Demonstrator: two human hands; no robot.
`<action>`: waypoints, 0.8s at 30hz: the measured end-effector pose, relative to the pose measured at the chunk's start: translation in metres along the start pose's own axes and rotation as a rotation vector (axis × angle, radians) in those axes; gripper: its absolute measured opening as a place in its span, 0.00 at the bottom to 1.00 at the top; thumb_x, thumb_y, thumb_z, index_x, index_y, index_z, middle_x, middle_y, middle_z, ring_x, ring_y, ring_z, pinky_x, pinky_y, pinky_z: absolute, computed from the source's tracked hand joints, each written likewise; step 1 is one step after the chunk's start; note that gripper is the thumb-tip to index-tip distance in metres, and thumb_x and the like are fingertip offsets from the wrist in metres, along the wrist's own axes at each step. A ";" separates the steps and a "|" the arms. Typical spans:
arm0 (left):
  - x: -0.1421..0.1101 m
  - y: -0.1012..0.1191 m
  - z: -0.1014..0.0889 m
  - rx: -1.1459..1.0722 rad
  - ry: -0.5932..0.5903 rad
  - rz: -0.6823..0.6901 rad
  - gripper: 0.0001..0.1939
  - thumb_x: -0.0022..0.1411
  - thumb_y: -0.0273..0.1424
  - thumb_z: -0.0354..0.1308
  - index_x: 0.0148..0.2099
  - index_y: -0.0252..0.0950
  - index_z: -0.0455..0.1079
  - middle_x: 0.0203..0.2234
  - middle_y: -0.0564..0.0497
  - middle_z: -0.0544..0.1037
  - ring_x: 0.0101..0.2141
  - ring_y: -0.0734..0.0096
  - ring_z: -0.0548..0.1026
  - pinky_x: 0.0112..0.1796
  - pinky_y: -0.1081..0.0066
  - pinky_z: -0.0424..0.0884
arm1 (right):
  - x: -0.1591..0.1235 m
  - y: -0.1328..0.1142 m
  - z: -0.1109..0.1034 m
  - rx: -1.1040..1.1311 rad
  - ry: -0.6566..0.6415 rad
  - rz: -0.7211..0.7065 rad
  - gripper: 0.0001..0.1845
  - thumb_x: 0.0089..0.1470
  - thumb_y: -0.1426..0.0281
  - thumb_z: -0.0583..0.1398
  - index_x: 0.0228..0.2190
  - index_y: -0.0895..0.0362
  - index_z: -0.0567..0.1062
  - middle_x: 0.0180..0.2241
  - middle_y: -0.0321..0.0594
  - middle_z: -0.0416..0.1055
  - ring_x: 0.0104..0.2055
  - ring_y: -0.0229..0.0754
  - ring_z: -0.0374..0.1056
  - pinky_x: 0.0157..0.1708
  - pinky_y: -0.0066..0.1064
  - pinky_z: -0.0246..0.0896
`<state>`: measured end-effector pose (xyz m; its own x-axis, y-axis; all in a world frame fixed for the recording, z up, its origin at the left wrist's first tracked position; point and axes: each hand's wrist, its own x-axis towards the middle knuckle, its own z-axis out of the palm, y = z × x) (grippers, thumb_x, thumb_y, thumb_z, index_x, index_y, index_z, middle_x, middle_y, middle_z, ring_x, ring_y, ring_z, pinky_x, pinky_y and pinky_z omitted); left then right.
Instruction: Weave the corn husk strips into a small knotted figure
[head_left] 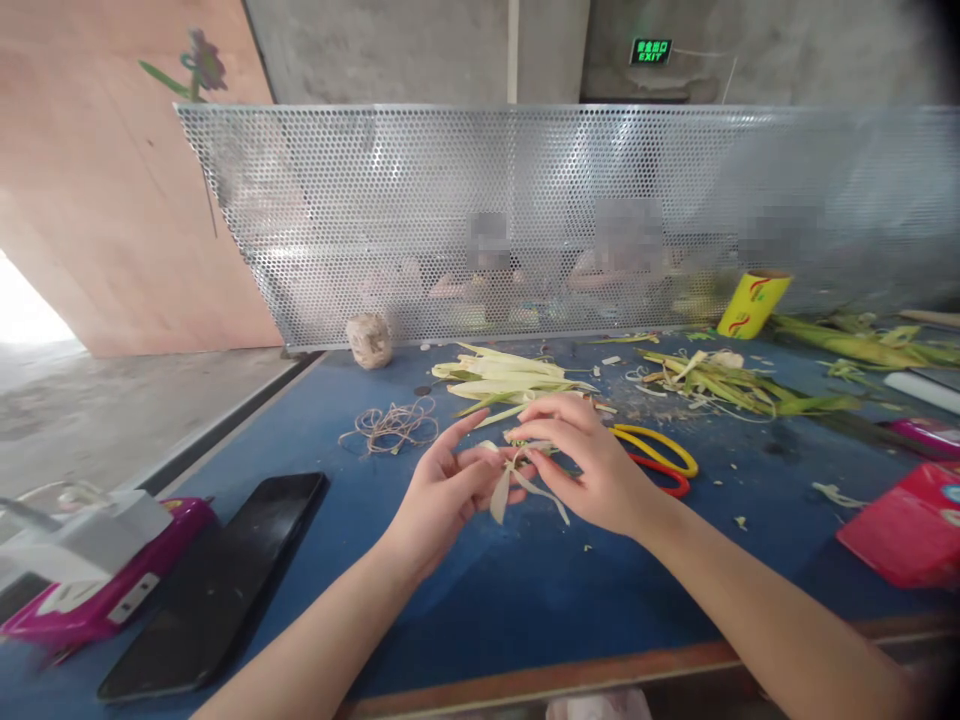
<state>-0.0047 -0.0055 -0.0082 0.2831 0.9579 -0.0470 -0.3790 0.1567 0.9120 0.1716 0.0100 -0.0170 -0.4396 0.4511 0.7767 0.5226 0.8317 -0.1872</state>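
Both hands meet over the middle of the blue table [465, 610]. Between them is a small piece of pale corn husk [504, 492] with narrow strips hanging down. My left hand [459, 475] is closed on the husk piece, thumb on top, its index finger stretched out. From the right, my right hand [581, 455] pinches the same piece at its upper end with bent fingers. The fingers partly hide the husk. Just beyond the hands lies a pile of pale husk leaves [502, 380]. Scissors with yellow and red handles [664, 455] lie behind the right hand, their blades hidden.
Left are a black phone [217, 590], a purple power strip [112, 600] with a white plug, and tangled twine [394, 428]. A twine roll [369, 340] stands behind. Right are green husks [750, 385], a yellow tube [754, 305] and a red box [904, 530]. A perforated screen [420, 220] borders the back.
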 end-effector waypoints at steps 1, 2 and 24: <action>0.000 0.000 -0.001 -0.014 0.011 0.007 0.33 0.50 0.24 0.62 0.57 0.32 0.55 0.28 0.49 0.79 0.30 0.65 0.78 0.35 0.65 0.75 | -0.001 -0.001 0.000 -0.068 0.026 -0.057 0.14 0.51 0.78 0.54 0.40 0.54 0.70 0.41 0.43 0.65 0.45 0.43 0.61 0.46 0.39 0.55; 0.001 -0.001 -0.001 -0.027 0.023 0.016 0.33 0.49 0.23 0.62 0.57 0.32 0.55 0.28 0.50 0.78 0.29 0.67 0.78 0.35 0.67 0.74 | -0.002 -0.003 0.000 -0.127 0.039 -0.111 0.14 0.51 0.78 0.55 0.40 0.53 0.70 0.42 0.42 0.65 0.45 0.43 0.61 0.46 0.40 0.53; 0.005 -0.005 -0.003 -0.099 0.108 0.027 0.29 0.45 0.18 0.63 0.50 0.32 0.60 0.28 0.52 0.78 0.26 0.75 0.77 0.28 0.79 0.72 | -0.004 -0.014 0.009 -0.417 -0.022 -0.360 0.08 0.55 0.75 0.55 0.31 0.51 0.73 0.39 0.36 0.70 0.41 0.41 0.59 0.46 0.38 0.47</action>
<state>-0.0040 -0.0004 -0.0141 0.1777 0.9815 -0.0715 -0.4717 0.1487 0.8692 0.1596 -0.0002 -0.0227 -0.6567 0.1726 0.7341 0.5797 0.7382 0.3450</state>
